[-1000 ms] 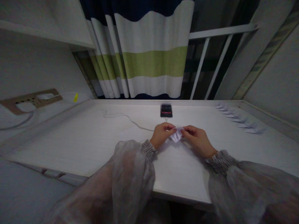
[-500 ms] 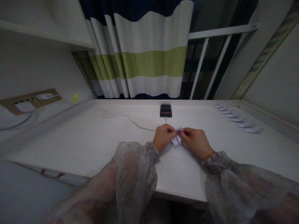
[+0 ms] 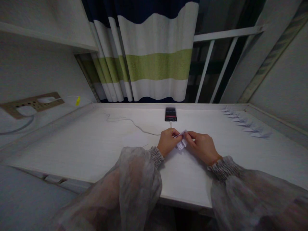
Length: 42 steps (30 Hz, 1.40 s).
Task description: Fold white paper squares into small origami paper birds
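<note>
Between my hands, over the middle of the white desk, is a small piece of folded white paper [image 3: 182,144] with several creases and flaps. My left hand [image 3: 167,141] pinches its left side between thumb and fingers. On the other side, my right hand [image 3: 202,145] is closed on the paper's upper right edge with thumb and forefinger. The fingers hide part of the folds. A flat sheet of white paper [image 3: 135,139] lies on the desk to the left of my left hand.
A phone [image 3: 170,114] with a white cable [image 3: 130,120] plugged in lies beyond my hands. Several folded paper pieces [image 3: 243,122] stand in a row at the right. A socket strip [image 3: 31,103] is on the left wall; a striped curtain [image 3: 158,64] hangs behind the desk.
My right fingers have shifted slightly left along the paper's top edge, and the upper flap now stands at a steeper slant. My left hand keeps its place.
</note>
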Motion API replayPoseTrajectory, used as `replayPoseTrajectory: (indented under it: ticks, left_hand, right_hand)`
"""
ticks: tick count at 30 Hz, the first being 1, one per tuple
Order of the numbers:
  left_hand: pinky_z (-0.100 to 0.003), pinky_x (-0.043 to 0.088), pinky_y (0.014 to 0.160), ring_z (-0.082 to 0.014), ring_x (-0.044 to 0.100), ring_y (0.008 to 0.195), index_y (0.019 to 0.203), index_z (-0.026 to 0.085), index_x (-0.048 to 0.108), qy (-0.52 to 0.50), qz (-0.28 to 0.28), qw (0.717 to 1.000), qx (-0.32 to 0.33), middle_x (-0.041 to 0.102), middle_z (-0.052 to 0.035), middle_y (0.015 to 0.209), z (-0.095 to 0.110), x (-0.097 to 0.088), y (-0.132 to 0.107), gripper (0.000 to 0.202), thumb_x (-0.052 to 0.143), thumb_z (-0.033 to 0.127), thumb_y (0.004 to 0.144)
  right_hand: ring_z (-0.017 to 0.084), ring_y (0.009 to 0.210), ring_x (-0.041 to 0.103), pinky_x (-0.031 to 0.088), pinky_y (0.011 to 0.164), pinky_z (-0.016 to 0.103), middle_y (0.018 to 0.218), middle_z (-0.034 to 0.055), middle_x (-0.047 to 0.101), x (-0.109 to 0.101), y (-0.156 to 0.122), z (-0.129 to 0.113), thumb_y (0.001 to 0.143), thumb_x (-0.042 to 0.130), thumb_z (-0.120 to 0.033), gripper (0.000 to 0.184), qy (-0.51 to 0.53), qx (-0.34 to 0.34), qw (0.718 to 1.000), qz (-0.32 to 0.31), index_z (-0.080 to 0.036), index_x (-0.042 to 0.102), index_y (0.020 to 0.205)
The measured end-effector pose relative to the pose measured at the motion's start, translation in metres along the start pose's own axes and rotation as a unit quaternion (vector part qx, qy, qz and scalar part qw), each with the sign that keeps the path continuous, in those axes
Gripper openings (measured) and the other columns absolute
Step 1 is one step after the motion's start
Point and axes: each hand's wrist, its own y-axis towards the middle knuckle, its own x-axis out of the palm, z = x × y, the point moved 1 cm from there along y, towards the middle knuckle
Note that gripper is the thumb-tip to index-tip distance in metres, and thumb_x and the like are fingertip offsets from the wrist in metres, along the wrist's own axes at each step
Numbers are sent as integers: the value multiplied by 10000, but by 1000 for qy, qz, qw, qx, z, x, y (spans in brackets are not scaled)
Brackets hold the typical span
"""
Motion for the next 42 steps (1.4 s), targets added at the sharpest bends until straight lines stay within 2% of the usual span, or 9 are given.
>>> replayPoseTrajectory:
  ticks: [4, 8, 10, 14, 23, 33, 37, 40, 42]
  left_hand:
    - [-203, 416, 544, -89, 522, 572, 622, 131, 596, -2, -14, 1000, -1, 590, -5, 611, 0, 1, -1, 94, 607, 224, 625]
    - [-192, 400, 513, -80, 507, 539, 606, 128, 592, -28, -7, 999, -34, 575, 4, 582, 1, 0, 0, 96, 616, 221, 613]
    - [-192, 402, 521, -79, 509, 547, 608, 129, 592, -41, 9, 999, -35, 576, 3, 592, 0, -1, 0, 93, 616, 219, 614]
    - [-202, 416, 565, -81, 518, 575, 613, 132, 590, -36, 37, 999, -6, 581, -2, 627, 1, -2, 0, 95, 601, 224, 633]
    - [-211, 411, 569, -87, 513, 575, 604, 139, 588, 6, 37, 999, 6, 569, 5, 607, 4, -1, 0, 90, 611, 224, 621]
    - [-220, 416, 594, -96, 518, 605, 588, 141, 584, 21, 44, 998, 25, 568, 3, 614, 8, -1, -1, 55, 601, 189, 609]
    - [-217, 407, 589, -89, 511, 580, 590, 140, 582, -14, 63, 998, -9, 561, 13, 594, 7, -2, 0, 49, 608, 182, 596]
    - [-219, 398, 569, -86, 502, 556, 605, 135, 584, -73, 72, 994, -50, 564, 13, 587, 1, -3, 4, 78, 614, 207, 596]
    - [-223, 391, 545, -87, 500, 538, 623, 127, 579, -139, 61, 985, -77, 565, 9, 582, -4, -3, 7, 129, 635, 237, 583]
  right_hand:
    - [178, 544, 601, 304, 482, 254, 654, 55, 682, -1, -1, 0, 830, 347, -320, 352, -28, -6, 1000, 8, -192, 659, 726]
    - [187, 584, 620, 351, 506, 255, 697, 52, 690, 2, 0, 4, 804, 403, -339, 287, 7, 9, 1000, 11, -193, 644, 861]
    - [186, 604, 626, 375, 523, 256, 712, 53, 692, 5, 1, 6, 790, 432, -340, 276, 42, 28, 999, -8, -185, 633, 900]
    - [178, 621, 627, 388, 534, 251, 701, 58, 691, 8, 2, 8, 784, 439, -326, 257, 78, 52, 994, -56, -177, 649, 783]
    - [200, 558, 600, 245, 452, 257, 644, 74, 672, 0, 1, -4, 793, 412, -350, 271, -89, 52, 994, -41, -188, 616, 719]
    - [196, 538, 586, 212, 449, 251, 634, 74, 660, 1, 2, -9, 788, 402, -337, 263, -120, 64, 990, -35, -172, 599, 732]
    - [208, 569, 602, 298, 479, 261, 657, 69, 670, 1, 0, -10, 787, 419, -351, 268, -61, 46, 997, -27, -169, 615, 762]
    - [193, 612, 613, 380, 560, 274, 738, 51, 683, 0, -1, -8, 795, 423, -353, 281, 62, 10, 998, -17, -175, 635, 843]
    - [183, 665, 612, 412, 621, 275, 768, 42, 681, 1, -1, -4, 815, 393, -349, 312, 175, 1, 985, -10, -173, 650, 837]
